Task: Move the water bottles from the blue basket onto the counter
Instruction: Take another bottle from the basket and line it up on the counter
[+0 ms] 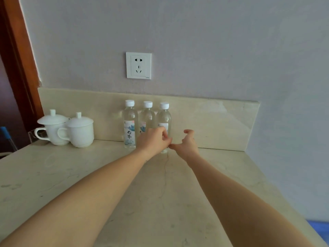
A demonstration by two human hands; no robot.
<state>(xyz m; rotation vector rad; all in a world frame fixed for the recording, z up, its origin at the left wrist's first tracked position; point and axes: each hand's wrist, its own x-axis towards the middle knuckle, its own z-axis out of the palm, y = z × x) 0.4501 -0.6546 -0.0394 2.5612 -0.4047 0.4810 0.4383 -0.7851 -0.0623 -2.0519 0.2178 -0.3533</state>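
Three clear water bottles with white caps stand in a row on the beige counter against its backsplash: the left bottle, the middle bottle and the right bottle. My left hand covers the lower half of the middle bottle, and its curled fingers pinch the right bottle at the label. My right hand hovers just right of that bottle, fingers spread and curved, its thumb near the bottle's base. A blue patch shows past the counter's lower right edge; I cannot tell if it is the basket.
Two white lidded cups stand at the counter's back left. A wall socket sits above the bottles. A brown door frame runs down the left side. The wall closes in on the right.
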